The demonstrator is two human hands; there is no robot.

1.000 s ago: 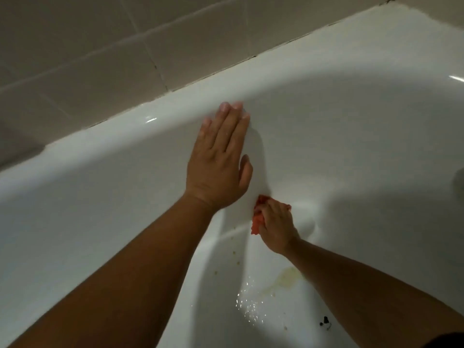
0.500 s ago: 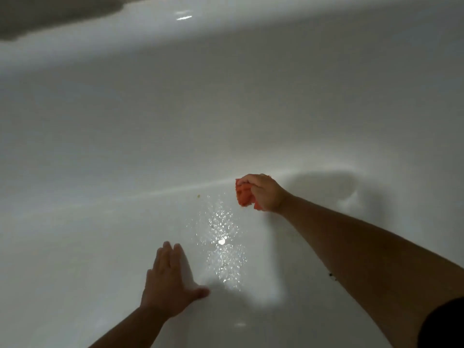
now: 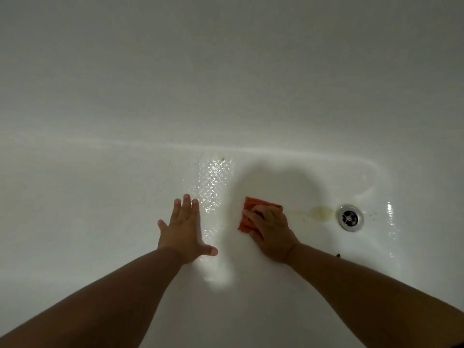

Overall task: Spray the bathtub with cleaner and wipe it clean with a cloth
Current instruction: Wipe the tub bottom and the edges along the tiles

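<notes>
The white bathtub [image 3: 105, 197] fills the whole view, seen from above its floor. My right hand [image 3: 272, 228] presses an orange cloth [image 3: 247, 213] flat against the tub floor, fingers laid over it. The cloth's far and left edges stick out from under the fingers. My left hand [image 3: 184, 228] rests flat on the tub floor to the left of the cloth, fingers straight and spread. A wet, glistening patch [image 3: 213, 184] lies between and beyond the two hands.
A round metal drain [image 3: 350, 217] sits to the right of the cloth, with a yellowish stain [image 3: 321, 211] just left of it. A small brown speck [image 3: 222, 159] lies near the floor's far edge. A dark speck [image 3: 337, 254] lies beside my right forearm.
The view has tilted down to the tub floor. My right hand brought the cloth down from the wall's base and flattened it near the drain. My left hand stays flat on the floor.
</notes>
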